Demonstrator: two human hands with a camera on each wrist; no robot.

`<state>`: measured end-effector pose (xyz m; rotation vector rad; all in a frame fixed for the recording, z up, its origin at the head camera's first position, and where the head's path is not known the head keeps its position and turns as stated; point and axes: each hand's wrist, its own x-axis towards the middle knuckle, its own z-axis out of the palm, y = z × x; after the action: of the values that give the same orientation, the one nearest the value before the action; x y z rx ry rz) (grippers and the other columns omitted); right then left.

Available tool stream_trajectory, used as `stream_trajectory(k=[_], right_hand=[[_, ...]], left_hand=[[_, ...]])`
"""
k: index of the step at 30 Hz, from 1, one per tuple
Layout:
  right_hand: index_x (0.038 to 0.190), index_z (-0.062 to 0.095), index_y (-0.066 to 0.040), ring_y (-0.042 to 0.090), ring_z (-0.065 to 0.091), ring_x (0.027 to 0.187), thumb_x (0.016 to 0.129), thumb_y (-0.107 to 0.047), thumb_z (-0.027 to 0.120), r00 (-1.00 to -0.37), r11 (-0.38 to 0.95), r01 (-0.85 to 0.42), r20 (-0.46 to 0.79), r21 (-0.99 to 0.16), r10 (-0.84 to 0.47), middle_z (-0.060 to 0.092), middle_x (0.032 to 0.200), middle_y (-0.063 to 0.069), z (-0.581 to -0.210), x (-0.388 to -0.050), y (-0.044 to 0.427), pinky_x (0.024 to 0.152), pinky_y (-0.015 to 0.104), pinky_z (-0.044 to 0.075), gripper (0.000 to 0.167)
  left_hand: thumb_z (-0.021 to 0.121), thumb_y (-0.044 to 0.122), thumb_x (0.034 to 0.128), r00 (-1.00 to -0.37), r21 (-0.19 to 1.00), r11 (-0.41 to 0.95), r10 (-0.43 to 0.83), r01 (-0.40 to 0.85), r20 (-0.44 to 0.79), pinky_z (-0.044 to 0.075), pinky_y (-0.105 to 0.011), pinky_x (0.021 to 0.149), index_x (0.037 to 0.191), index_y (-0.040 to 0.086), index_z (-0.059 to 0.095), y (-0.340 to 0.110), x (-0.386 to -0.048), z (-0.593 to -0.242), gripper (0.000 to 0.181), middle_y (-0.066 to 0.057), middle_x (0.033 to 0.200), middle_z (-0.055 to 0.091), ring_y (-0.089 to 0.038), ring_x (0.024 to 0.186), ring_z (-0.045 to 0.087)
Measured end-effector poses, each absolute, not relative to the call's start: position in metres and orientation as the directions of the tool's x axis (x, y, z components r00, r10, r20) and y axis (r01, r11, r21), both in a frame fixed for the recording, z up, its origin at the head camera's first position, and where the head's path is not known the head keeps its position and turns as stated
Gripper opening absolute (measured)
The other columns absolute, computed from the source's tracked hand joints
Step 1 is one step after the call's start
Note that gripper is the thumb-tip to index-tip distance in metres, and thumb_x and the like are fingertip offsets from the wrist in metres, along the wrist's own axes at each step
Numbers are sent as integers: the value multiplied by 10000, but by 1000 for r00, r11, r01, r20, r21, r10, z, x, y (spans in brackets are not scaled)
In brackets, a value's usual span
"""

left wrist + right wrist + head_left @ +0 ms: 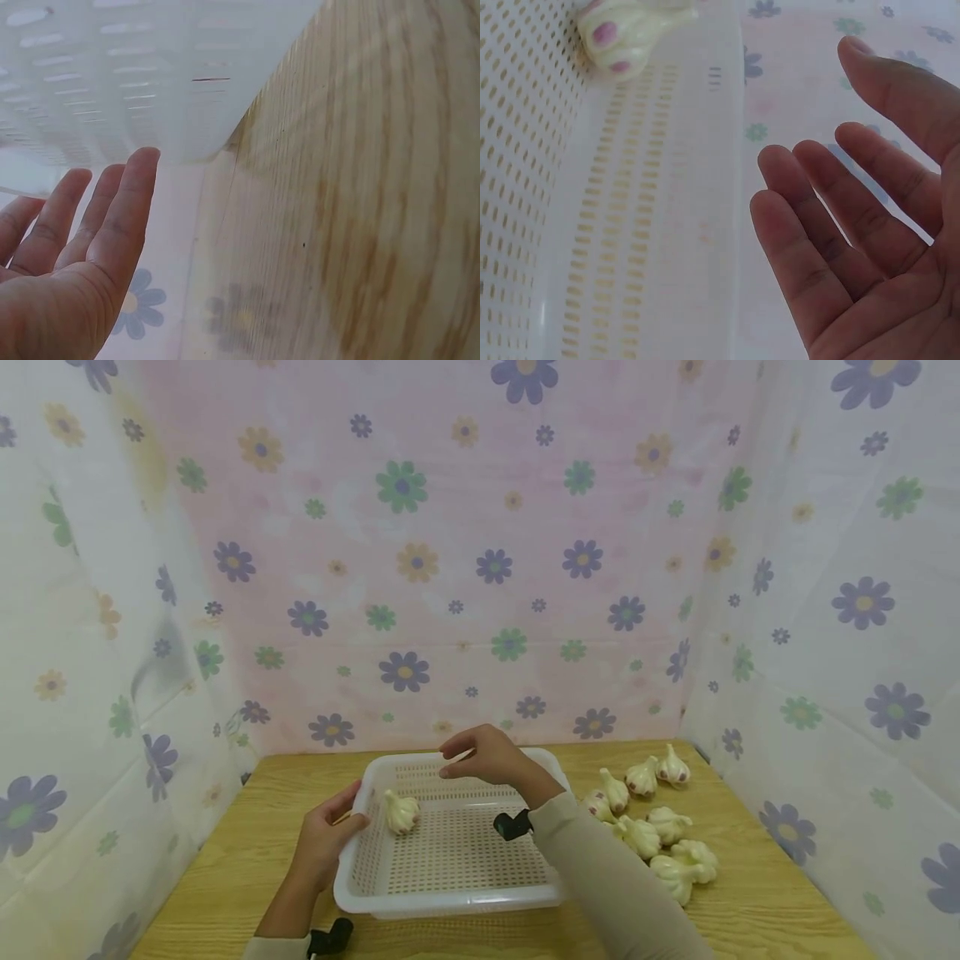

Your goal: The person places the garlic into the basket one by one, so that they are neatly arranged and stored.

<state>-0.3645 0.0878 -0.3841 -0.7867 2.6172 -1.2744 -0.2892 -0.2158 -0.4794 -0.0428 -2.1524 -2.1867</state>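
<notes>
A white plastic basket (468, 900) with slotted walls stands on the table, one garlic bulb (402, 814) lying inside near its left wall. My left hand (322, 837) holds the basket's left side, the thumb over the rim and the fingers against the outer wall. In the left wrist view those fingers (124, 214) extend under the rim. Above the far part of the basket hovers my right hand (491, 758), its palm bare in the right wrist view and its fingers (799, 259) loosely spread. The bulb (626, 37) shows purple-pink patches there.
Several garlic bulbs (641, 837) lie in a loose group right of the basket, some partly behind the right sleeve (600, 877). The wooden table (247, 835) is enclosed by flowered sheets (450, 585) at the back and both sides.
</notes>
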Motion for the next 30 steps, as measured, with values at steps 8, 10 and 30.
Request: stream_trajectory(k=[8,10,30], right_hand=[[1292,714,-265,215,719,1128,882,-387,817,-838,449,-429,159,-784,-522,715,1283,-5,-375,-353,116,926,383,606,439],[1298,711,-262,215,721,1123,882,-380,818,-834,436,-439,176,-786,-523,709,1296,1,-373,-350,123,919,377,608,446],[1325,696,-247,262,709,1153,908,-318,798,-829,385,-486,275,-785,-487,681,1359,65,-357,-297,217,898,321,614,435]], left_hand=[[675,3,923,-997,998,5,-53,64,64,634,-380,845,1532,112,508,-218,-288,-482,641,-213,1488,526,-280,1210,644],[675,3,923,-996,998,7,-55,66,67,635,-380,844,1532,108,508,-218,-287,-482,640,-216,1489,525,-289,1214,643],[669,-4,930,-996,997,-9,-26,81,81,636,-390,841,1534,82,498,-216,-291,-481,633,-227,1475,522,-279,1188,663]])
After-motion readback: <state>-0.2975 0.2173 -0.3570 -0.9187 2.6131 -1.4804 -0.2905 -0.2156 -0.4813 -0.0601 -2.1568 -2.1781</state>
